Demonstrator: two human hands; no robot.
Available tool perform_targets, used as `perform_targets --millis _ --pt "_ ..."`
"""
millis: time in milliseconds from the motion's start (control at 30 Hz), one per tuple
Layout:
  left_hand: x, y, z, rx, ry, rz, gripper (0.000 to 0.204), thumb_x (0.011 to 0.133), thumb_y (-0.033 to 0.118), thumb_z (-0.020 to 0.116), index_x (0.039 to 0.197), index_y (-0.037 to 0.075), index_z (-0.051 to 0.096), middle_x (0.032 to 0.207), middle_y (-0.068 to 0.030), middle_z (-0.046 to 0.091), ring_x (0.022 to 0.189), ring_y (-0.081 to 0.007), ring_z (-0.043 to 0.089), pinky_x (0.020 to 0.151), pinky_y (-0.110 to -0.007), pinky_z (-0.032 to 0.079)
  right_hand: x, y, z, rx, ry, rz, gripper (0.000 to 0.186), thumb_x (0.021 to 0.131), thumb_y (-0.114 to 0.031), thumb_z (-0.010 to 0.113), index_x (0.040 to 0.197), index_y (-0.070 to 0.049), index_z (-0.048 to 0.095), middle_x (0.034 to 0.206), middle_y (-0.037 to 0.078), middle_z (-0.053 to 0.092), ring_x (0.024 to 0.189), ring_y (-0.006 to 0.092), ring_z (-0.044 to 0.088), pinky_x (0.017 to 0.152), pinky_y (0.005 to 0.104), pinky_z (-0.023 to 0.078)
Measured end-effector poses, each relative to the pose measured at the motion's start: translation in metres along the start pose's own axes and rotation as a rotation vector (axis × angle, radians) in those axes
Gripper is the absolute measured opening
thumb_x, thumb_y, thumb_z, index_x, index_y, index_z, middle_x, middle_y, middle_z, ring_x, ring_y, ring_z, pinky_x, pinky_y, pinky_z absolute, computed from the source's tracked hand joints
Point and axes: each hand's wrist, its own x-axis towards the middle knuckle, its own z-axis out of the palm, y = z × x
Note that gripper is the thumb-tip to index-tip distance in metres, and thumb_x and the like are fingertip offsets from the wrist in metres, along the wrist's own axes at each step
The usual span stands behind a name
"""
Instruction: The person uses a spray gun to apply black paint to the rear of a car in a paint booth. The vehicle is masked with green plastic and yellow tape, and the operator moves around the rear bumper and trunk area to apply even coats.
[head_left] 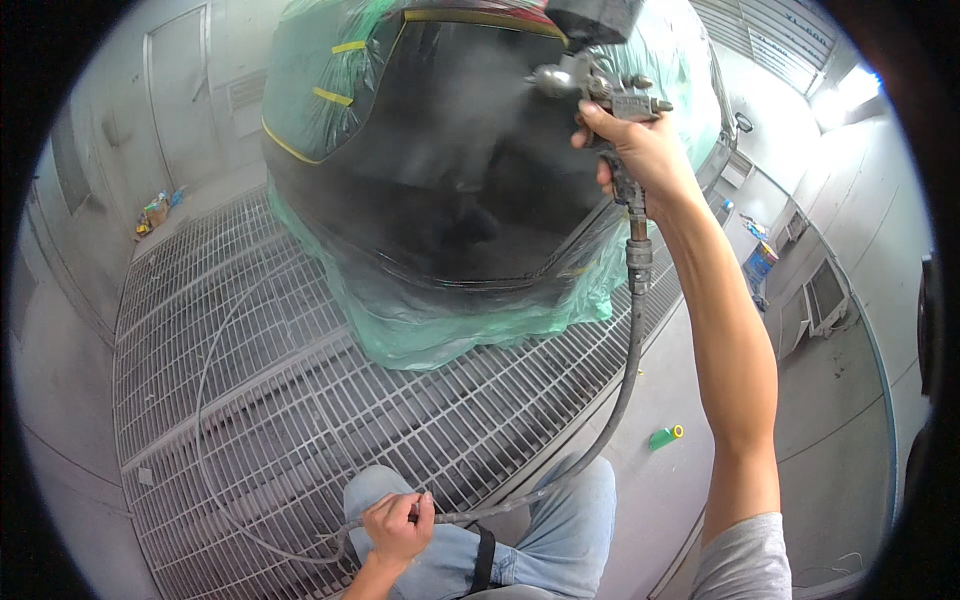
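Gray sleeve at five o'clock leads to the right hand, wrapped around a worn metal spray gun at one o'clock, its dark cup uppermost, pale mist off the nozzle. Toward seven, the left hand curls around the gray hose. Beyond, at twelve, green film edges a black panel. Toward two, dark characters mark the slatted ceiling.

Ceiling panel bears lettering, hardly legible here.
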Motion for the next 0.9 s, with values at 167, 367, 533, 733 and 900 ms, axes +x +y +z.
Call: perform_targets --millis 167,367,533,733,900 --pt "0.012 0.007 0.002 -0.055 0.017 0.029 0.016 0.083 0.014 0.078 0.072 0.008 0.068 0.055 -0.0006 0.062 0.047 -0.0189 0.058 0.044 -0.032 0.041 0.011 -0.003 -0.009 0.051 -0.097 -0.083 0.027 0.097 -0.026 0.073 0.101 0.000 0.069 0.081 0.007 0.072 0.046 0.0102 0.054 0.040 0.0239 0.043" --pt "0.025 0.019 0.001 -0.083 -0.012 0.035 0.017 0.084 0.011 0.077 0.072 0.006 0.067 0.056 -0.0050 0.061 0.049 -0.0223 0.059 0.046 -0.034 0.043 0.021 0.023 -0.061 -0.051 0.103 0.039 0.022 0.097 -0.024 0.071 0.101 -0.002 0.068 0.082 0.007 0.072 0.046 0.0098 0.054 0.041 0.0251 0.044" --pt "0.030 0.019 -0.001 -0.083 -0.033 0.054 0.018 0.085 0.011 0.077 0.071 0.006 0.067 0.055 -0.0046 0.060 0.048 -0.0227 0.059 0.046 -0.035 0.042 0.017 0.043 -0.101 -0.075 0.251 0.126 0.020 0.097 -0.022 0.071 0.099 -0.003 0.068 0.082 0.007 0.072 0.046 0.0106 0.054 0.042 0.0271 0.045" --pt "0.030 0.010 0.000 -0.098 0.015 0.031 0.018 0.085 0.012 0.077 0.070 0.007 0.067 0.055 -0.0049 0.061 0.048 -0.0232 0.059 0.046 -0.035 0.043 0.022 0.033 -0.097 -0.209 0.433 0.165 0.017 0.096 -0.019 0.072 0.097 -0.002 0.068 0.079 0.008 0.071 0.045 0.0135 0.055 0.041 0.0296 0.045" --pt "0.026 0.002 -0.002 -0.091 0.023 0.003 0.019 0.085 0.013 0.076 0.069 0.007 0.068 0.054 -0.0036 0.061 0.048 -0.0219 0.060 0.045 -0.034 0.043 0.020 -0.011 -0.055 -0.201 0.263 0.036 0.019 0.098 -0.023 0.068 0.096 -0.004 0.064 0.080 0.007 0.070 0.046 0.0110 0.055 0.041 0.0280 0.043"
